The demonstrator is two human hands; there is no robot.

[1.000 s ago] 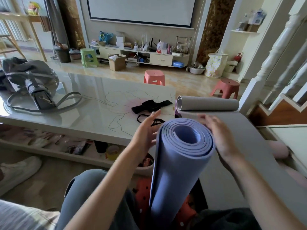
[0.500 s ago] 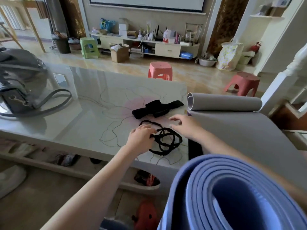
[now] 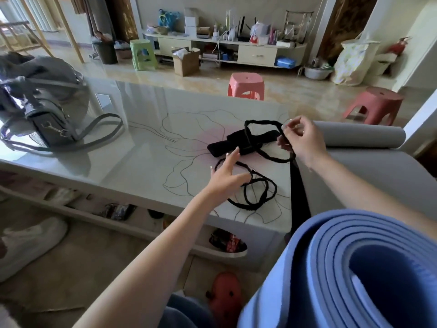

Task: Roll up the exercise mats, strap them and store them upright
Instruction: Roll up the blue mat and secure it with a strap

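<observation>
One black cord loop now lifted off the desk in right hand pinch grip, left hand released over remaining loops, blue mat rolled at lap, unstrapped, strapping likely next

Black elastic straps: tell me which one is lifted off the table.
The black elastic loop strap pinched in the right hand hangs above the glossy white table; the other thin black strap lies flat under the left hand.
</observation>
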